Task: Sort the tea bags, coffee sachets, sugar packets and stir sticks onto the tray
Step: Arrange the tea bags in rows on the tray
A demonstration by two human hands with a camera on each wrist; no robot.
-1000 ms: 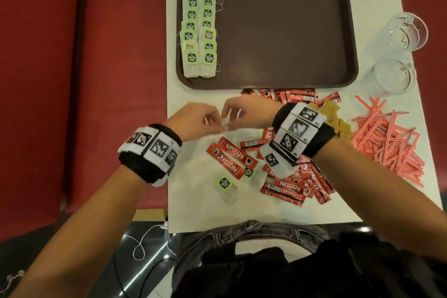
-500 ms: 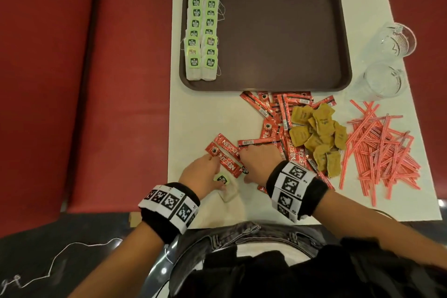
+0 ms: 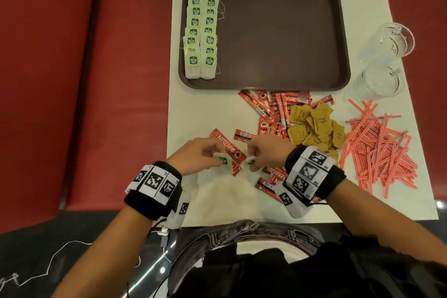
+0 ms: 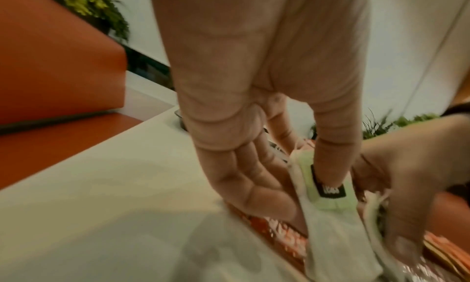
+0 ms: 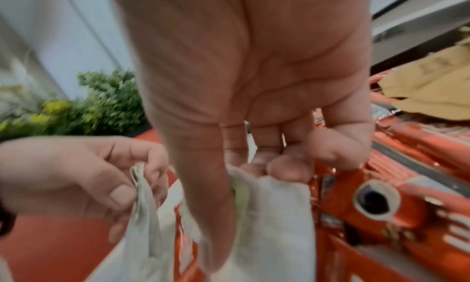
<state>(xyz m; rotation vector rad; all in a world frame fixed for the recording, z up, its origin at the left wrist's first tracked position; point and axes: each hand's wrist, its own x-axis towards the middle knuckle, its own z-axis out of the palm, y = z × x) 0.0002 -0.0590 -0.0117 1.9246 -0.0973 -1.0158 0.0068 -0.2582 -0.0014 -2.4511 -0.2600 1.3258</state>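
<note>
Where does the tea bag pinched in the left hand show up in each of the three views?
Head: tea bag, low centre, under the left hand.
Left wrist: lower right, green tag beneath the thumb.
Right wrist: lower left, seen edge-on between the fingers.
Shared landmark: the red coffee sachets lying behind it.

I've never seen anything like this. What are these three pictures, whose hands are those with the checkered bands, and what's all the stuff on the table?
There is no machine here: a person wears three cameras. The big picture looks down from the head; the other two look along each wrist at the fingers. The patterned bands sit on the wrists.

The left hand pinches one tea bag, and the right hand pinches another tea bag.

On the white table a brown tray holds two rows of tea bags. Waiting nearby: red coffee sachets, tan sugar packets, pink stir sticks and two glasses.
</note>
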